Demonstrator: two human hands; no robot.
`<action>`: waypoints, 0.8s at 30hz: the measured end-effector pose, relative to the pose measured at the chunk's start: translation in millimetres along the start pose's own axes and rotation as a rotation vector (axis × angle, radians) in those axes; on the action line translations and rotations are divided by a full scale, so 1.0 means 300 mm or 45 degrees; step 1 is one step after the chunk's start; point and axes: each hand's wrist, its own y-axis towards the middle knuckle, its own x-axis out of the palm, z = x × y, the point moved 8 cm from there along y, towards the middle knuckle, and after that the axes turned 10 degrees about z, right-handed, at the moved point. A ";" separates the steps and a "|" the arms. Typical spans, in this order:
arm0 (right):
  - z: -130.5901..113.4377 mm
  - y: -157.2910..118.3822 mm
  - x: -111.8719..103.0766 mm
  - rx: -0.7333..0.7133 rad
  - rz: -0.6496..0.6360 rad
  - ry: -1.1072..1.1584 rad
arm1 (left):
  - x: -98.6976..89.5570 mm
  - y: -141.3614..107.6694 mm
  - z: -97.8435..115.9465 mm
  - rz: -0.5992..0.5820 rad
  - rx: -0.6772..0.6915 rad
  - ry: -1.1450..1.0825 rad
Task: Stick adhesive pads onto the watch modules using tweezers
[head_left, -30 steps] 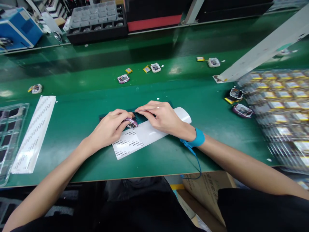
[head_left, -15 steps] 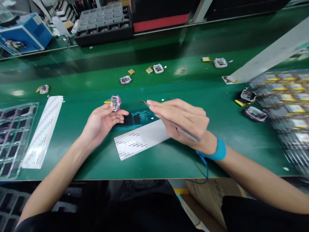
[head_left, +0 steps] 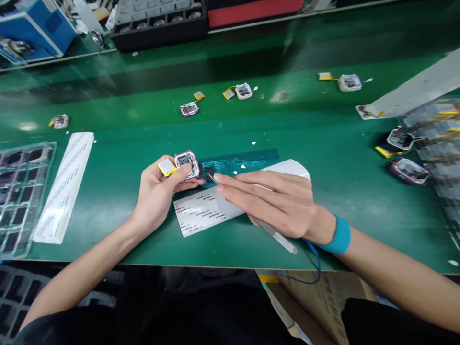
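My left hand [head_left: 158, 191] grips a smartwatch case [head_left: 187, 164] with its circuit board facing up, the thumb lying over the board. A yellow-edged battery [head_left: 167, 167] sticks out at the case's left side, by my fingers. In my right hand [head_left: 275, 199] is a pair of metal tweezers [head_left: 275, 236], its tips pointing left, close to the case and my left fingertips. Whether the tips hold anything is too small to tell. Below the hands lies a teal film [head_left: 244, 158] with black strips at its left end, and a white printed label sheet [head_left: 196, 213].
More open watch cases [head_left: 189, 109] with batteries lie along the back and at the right. A clear compartment tray [head_left: 27, 201] and another label sheet [head_left: 66, 187] are at the left. Stacked trays [head_left: 443, 158] and a white post [head_left: 413, 91] stand at the right.
My left hand has turned the watch case so its board faces up and the battery shows flat. The right hand has lowered the tweezers, bringing their tips near the case.
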 end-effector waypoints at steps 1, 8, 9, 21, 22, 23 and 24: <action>-0.002 0.001 0.002 -0.010 0.021 -0.002 | 0.000 -0.001 -0.002 0.005 -0.006 -0.006; -0.018 0.006 0.026 -0.061 0.044 -0.018 | 0.016 -0.013 -0.009 -0.071 0.027 0.014; -0.022 0.006 0.033 -0.079 0.019 -0.027 | 0.018 -0.014 -0.008 -0.079 0.048 0.028; -0.035 -0.017 0.069 -0.070 -0.032 -0.021 | 0.006 -0.010 -0.006 -0.035 0.195 0.177; -0.034 -0.015 0.068 -0.063 -0.025 -0.025 | 0.007 -0.011 -0.004 -0.021 0.209 0.187; -0.033 -0.014 0.066 -0.054 -0.016 -0.026 | 0.008 -0.011 0.000 -0.009 0.221 0.197; -0.030 -0.012 0.064 -0.037 -0.010 -0.024 | 0.009 -0.012 0.004 0.001 0.232 0.205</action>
